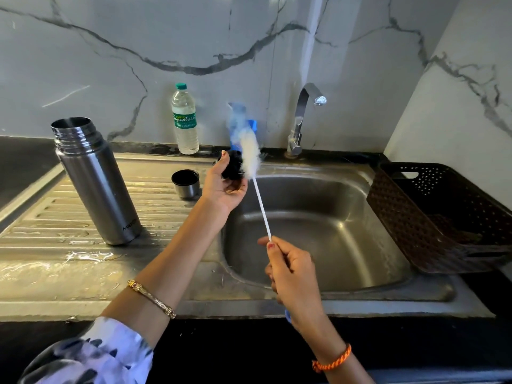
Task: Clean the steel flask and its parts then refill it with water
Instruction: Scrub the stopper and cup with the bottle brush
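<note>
Right hand (291, 270) grips brush (250, 156) — against stopper (232, 169).

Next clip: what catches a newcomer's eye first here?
The white bottle brush, held by the right hand against the black stopper in the left hand above the sink. Then the open steel flask standing on the wet drainboard.

The tall cylindrical brushed-steel flask (95, 180) stands open and upright on the ribbed drainboard at nine o'clock. Its small steel cup lid (185, 183) sits mouth-up just beside it toward three o'clock. The round black stopper (231, 168) is held above the basin, touching the white bristled bottle brush (250, 156).
</note>
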